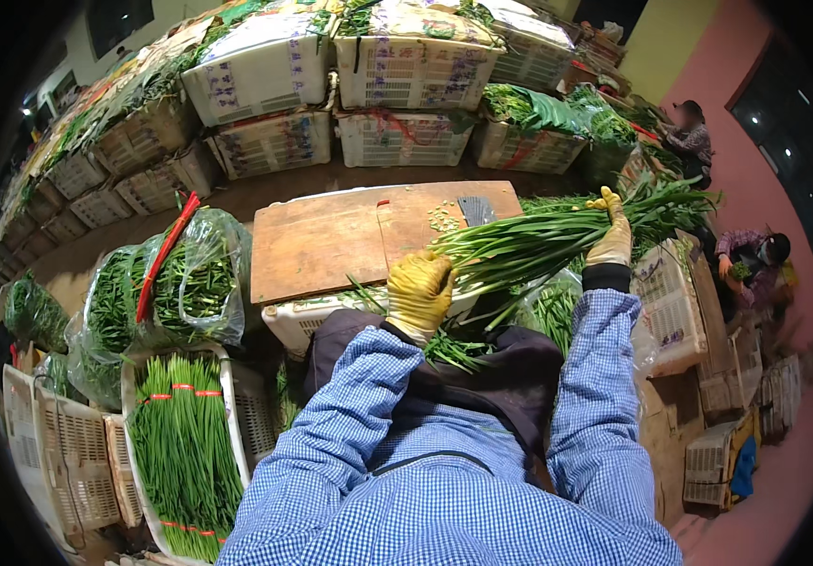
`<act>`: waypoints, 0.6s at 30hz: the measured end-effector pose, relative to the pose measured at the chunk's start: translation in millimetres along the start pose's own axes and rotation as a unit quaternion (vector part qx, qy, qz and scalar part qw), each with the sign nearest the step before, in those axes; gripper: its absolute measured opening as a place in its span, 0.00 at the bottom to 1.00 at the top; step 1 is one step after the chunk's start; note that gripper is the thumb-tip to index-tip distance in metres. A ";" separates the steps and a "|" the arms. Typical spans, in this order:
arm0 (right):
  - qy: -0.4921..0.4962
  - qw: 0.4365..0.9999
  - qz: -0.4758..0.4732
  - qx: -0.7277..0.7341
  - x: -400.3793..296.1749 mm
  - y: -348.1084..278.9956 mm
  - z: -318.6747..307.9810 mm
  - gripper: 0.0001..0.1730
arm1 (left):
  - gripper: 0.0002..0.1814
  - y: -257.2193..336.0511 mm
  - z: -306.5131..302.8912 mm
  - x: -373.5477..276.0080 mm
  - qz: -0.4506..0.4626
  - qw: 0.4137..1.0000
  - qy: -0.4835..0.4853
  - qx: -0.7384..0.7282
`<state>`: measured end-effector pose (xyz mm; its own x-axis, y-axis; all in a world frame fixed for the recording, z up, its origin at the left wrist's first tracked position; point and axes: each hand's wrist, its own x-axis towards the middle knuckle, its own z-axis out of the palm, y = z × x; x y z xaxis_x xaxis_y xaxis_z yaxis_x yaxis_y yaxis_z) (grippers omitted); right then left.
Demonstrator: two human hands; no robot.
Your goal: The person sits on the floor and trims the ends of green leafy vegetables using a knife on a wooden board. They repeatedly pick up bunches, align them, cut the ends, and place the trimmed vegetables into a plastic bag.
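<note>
My left hand [421, 296], in a yellow rubber glove, is curled into a fist at the pale stem ends of a bunch of garlic chives [534, 237]. Its fingers hide exactly which stems they grip. Around the leafy part of the same bunch is my right hand [611, 230], gloved alike, with one digit raised. The bunch slants over the right end of a wooden board [321, 244]. On that board lie pale stem scraps [443, 218] and a dark grey ridged piece [476, 211]. Loose green leaves [456, 351] rest on my lap.
Left of me, a white crate [228, 403] holds chives tied with red bands. Behind it stand plastic-bagged greens [194, 283] with red strips [166, 255] on top. Stacked crates [413, 71] line the far side. At right are two people [689, 141] and another crate [672, 311].
</note>
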<state>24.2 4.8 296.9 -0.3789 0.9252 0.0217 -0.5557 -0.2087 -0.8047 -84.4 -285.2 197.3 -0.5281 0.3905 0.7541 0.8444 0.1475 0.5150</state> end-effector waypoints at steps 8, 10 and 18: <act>0.044 0.997 -0.057 0.003 22.5 -8.6 -18.5 0.13 | 0.05 -85.3 -2.6 -34.0 -0.433 0.854 0.005 -0.288; 0.040 0.997 -0.058 0.036 29.6 -9.5 -22.7 0.12 | 0.04 -77.3 -10.1 -54.7 -0.403 0.852 -0.235 -0.239; 0.060 0.995 -0.026 0.078 2.4 -8.1 5.1 0.09 | 0.09 33.2 3.6 -62.5 -0.300 0.881 -0.266 -0.252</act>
<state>24.1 7.1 306.5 -0.2614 0.9651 -0.0170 -0.6843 -0.1977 -0.7019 -23.1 -301.5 165.8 -0.6348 0.7706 0.0563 0.2102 0.1021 0.9723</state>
